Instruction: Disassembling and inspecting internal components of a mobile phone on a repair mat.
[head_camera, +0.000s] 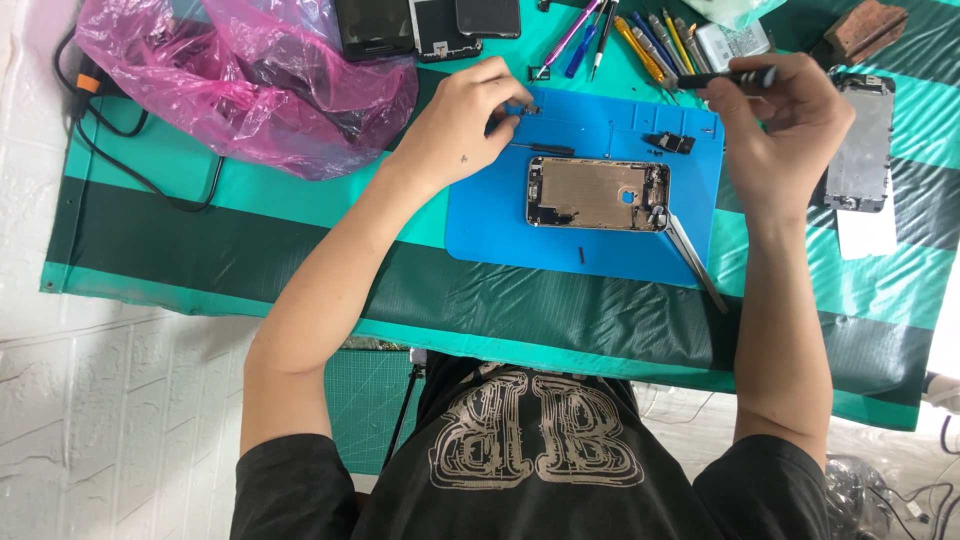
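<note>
An opened phone housing (597, 193), metal inside facing up, lies in the middle of a blue work mat (480, 225). My left hand (465, 125) rests at the mat's top left corner and pinches a tiny dark part (531, 107) between its fingertips. My right hand (790, 130) hovers past the mat's right edge, holding a black screwdriver (725, 77) sideways. A small black component (668, 142) and a thin black stick (542, 150) lie on the mat above the housing. Metal tweezers (695, 262) lie off the housing's lower right corner.
A pink plastic bag (250, 80) is bunched up at the top left, beside a black cable (120, 150). Dark phones (400, 25) and several coloured tools (640, 35) line the far edge. A detached screen panel (860, 140) lies at the right on the green striped cover (200, 240).
</note>
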